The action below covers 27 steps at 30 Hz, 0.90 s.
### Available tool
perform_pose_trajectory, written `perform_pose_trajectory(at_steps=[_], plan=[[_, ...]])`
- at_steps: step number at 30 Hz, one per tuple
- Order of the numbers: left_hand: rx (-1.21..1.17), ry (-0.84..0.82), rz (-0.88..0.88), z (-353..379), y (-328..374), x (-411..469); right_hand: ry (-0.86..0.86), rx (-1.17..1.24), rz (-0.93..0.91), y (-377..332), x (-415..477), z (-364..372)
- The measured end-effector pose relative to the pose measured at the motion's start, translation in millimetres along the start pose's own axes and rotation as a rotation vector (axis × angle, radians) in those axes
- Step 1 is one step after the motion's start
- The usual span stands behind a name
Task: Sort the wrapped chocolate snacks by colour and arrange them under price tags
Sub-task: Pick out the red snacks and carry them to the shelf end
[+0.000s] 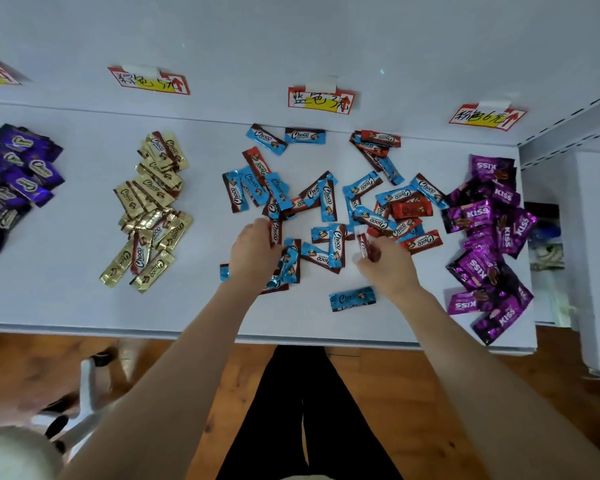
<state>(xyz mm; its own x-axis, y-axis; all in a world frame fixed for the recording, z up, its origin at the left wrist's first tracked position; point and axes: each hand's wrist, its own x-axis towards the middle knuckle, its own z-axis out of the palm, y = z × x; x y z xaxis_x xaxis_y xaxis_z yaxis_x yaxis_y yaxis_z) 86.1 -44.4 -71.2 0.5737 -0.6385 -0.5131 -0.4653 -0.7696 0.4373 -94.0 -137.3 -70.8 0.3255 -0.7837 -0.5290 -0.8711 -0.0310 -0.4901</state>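
We pull reds from the mixed pile [326,199] to separate colours: right hand [387,263] pinches a red snack [363,244], left hand [253,249] grips another snack [275,232], colour unclear.

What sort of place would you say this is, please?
Probably a mock shop display on a white table: handwritten price tags hang above wrapped chocolate snacks piled largely by colour.

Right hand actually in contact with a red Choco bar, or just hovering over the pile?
Touching. The head view shows the right hand pinching a red Choco bar, with its fingers curled round the bar's lower end.
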Motion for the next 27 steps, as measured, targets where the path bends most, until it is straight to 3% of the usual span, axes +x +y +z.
perform_pose_trajectory(at_steps=[9, 13, 17, 22, 27], plan=[[-0.135, 0.016, 0.134, -8.0, 22.6, 4.0, 0.173, 0.236, 0.073, 24.9, -13.7, -22.1], [0.018, 0.045, 0.298, -14.6, 43.7, 23.2, 0.23, 0.324, 0.05, 31.5, -13.2, -25.8], [0.236, 0.051, 0.291, -8.9, 58.1, 37.3, 0.243, 0.413, 0.05, 34.8, -11.5, -25.3], [0.372, 0.045, 0.271, -3.7, 61.8, 44.0, 0.344, 0.257, -0.06, 29.9, 6.8, -31.0], [0.294, 0.01, 0.205, -5.2, 49.1, 40.1, 0.226, 0.038, -0.068, 8.2, 32.1, -24.3]])
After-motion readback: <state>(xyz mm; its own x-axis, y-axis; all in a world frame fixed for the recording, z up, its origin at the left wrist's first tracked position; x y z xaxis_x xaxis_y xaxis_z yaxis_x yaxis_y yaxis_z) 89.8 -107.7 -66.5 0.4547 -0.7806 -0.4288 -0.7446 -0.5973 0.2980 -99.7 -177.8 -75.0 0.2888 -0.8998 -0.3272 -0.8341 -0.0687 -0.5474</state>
